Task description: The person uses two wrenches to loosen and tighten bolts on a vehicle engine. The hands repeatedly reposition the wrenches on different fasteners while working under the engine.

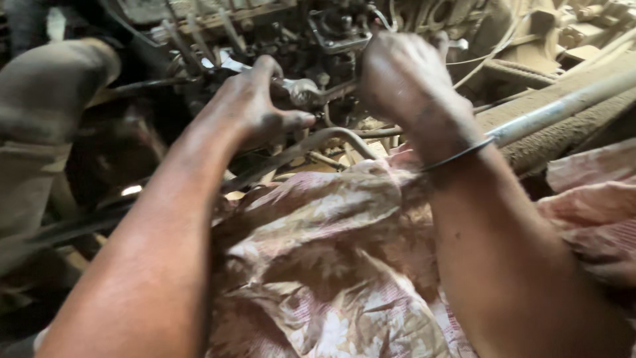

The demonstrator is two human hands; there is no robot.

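Reaching into the engine bay, the left hand (255, 106) has its fingers curled around a small shiny metal fitting (299, 91) that sits among the dark engine parts (331, 33), near the middle top of the view. The thumb points to the right, just under the fitting, so the hand seems to pinch it from the side. The right hand (404, 86) is bent over the same area, its back toward the camera; its fingers are hidden behind it, so I cannot tell if it grasps something or only presses. A thin bangle (457, 156) goes around this wrist.

The fitting looks hard and stiff — surely metal — and probably light by itself, but it seems joined to the engine. Everything looks greasy, so I judge it slippery; the best hold would be around its round body, with the fingertips close together.

A curved metal pipe (331, 136) passes just below the hands, and thin wires (477, 59) hang on the right — they crowd the space. A long grey bar (563, 106) runs diagonally at the right. A crumpled pink patterned cloth (331, 265) lies under both forearms, and a dusty dark hose (53, 93) fills the left side.
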